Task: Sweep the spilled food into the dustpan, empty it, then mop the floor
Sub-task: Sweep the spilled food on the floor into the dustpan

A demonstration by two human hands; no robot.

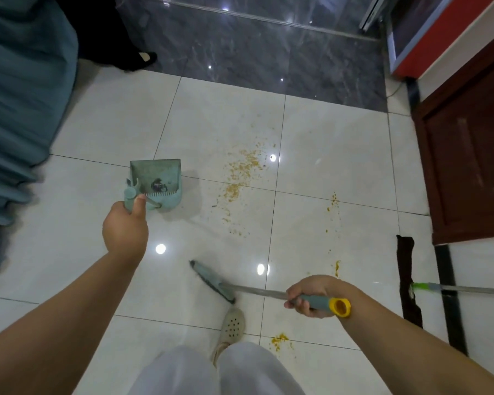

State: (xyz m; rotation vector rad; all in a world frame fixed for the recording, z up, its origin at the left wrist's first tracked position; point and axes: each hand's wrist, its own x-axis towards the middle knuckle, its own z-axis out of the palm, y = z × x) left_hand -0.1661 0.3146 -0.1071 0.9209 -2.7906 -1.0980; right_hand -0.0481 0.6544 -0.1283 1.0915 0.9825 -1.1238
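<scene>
The left hand [125, 229] has its fingers wrapped round the upright handle of the dustpan [154, 182], thumb laid up along the grip, and the pan sits low on the white tile floor [325, 155] with a little dark debris already inside. The right hand [311, 296] curls its fingers round the grey sleeve of the broom [214, 282] handle, just short of the yellow end cap. From that grip the metal shaft runs out to the person's left, to the brush head lying close in front of the shoe [231, 326]. The spilled food [241, 172], a scatter of yellow crumbs, lies thickest just to the right of the pan and beyond the brush head, its long axis running roughly from far-right to near-left, so its near tail trails down between the pan and the brush. That is the relation the sweep seems to turn on: the brush head sits on the near side of the main patch, the pan on its left flank, so the brush would probably need to reach past the crumbs and draw them leftward to the pan (whether the pan's open lip faces the spill is hard to read from this angle). Smaller yellow smears lie apart, well to the right above the right hand and beside the shoe. The mop [408, 280] lies flat on the floor at the right, untouched.
</scene>
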